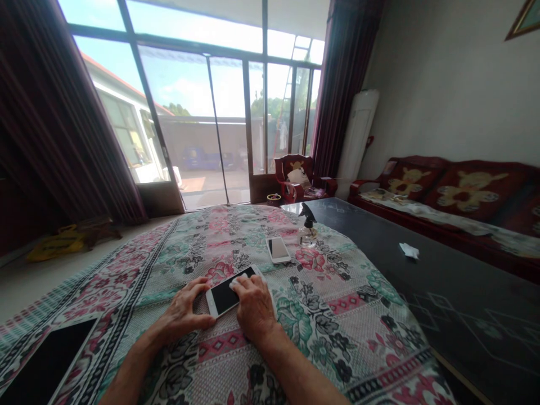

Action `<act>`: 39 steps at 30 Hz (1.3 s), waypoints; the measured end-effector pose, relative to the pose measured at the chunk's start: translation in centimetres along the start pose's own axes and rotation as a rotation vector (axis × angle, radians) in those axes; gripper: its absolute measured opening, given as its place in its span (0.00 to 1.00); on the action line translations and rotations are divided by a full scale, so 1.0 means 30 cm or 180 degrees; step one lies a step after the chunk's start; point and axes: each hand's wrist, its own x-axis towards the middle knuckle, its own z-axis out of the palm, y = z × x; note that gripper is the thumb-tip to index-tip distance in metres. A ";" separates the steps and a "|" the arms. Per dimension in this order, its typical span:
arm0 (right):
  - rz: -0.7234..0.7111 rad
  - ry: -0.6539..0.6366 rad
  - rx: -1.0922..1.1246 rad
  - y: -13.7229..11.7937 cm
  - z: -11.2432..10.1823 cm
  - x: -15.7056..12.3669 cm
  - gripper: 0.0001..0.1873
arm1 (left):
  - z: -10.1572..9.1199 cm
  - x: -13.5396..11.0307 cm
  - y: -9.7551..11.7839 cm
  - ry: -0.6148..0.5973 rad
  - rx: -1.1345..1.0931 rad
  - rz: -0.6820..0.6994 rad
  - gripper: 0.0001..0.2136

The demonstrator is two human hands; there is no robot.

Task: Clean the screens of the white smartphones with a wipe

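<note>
A white smartphone with a dark screen lies at a slant on the flowered cloth in front of me. My left hand grips its left end, thumb at the near corner and fingers at the far one. Pinched in my right hand is a small white wad, tissue or cloth, pressed on the screen; that hand hides part of the phone's right side. Just beyond lies a second white smartphone, screen up. Near it stands a small clear spray bottle with a black trigger head.
A white-edged tablet-like device lies at the lower left, cut by the frame. The patterned tablecloth covers the round surface. To the right, a crumpled white tissue rests on a dark table, with a red sofa behind.
</note>
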 end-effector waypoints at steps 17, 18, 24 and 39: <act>0.0398 -0.0006 -0.0533 0.087 -0.003 0.061 0.21 | -0.017 -0.013 0.031 -0.0100 -0.0008 -0.0184 0.32; 0.0363 -0.0030 -0.0518 0.085 -0.004 0.064 0.21 | -0.020 -0.015 0.038 -0.0104 -0.0034 -0.0199 0.32; 0.0193 -0.0076 -0.0346 0.069 -0.018 0.071 0.16 | -0.036 -0.021 0.070 -0.0108 -0.0124 -0.0259 0.31; 0.0180 -0.0135 -0.0343 0.024 0.020 0.100 0.17 | -0.047 -0.018 0.089 -0.0169 -0.0165 -0.0297 0.31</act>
